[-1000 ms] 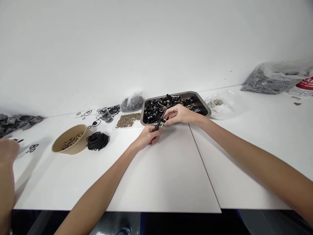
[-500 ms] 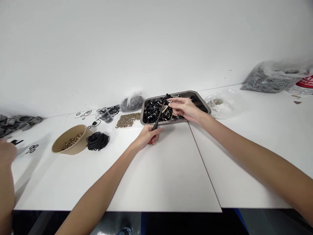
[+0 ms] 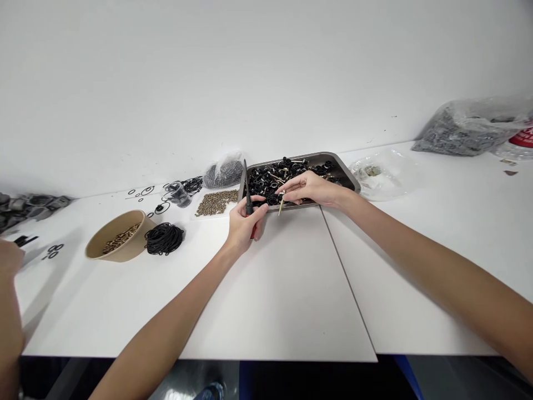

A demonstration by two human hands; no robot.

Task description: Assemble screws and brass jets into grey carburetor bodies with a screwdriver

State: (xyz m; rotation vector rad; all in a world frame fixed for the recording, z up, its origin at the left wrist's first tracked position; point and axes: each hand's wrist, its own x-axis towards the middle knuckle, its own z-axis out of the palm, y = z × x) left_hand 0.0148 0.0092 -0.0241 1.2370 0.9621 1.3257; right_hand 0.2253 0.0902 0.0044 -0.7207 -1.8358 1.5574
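brass pin (image 3: 282, 203) pinched in my right hand (image 3: 310, 189) at metal tray (image 3: 347, 176) front edge; left hand (image 3: 244, 222) grips black tool (image 3: 247, 189) upright. pin looks thin, could slip onto tabletop (image 3: 270, 289).

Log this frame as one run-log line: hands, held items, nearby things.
left hand: grips black pointed tool upright | right hand: pinches small brass pin at metal tray edge | beside: brass-parts pile

You have one metal tray (image 3: 343, 168) of mixed parts, one paper bowl (image 3: 109, 246), one coil of black rings (image 3: 164, 239), one loose pile of brass pieces (image 3: 217, 202), three plastic bags (image 3: 466, 126) along the wall, one clear cup (image 3: 179, 194).
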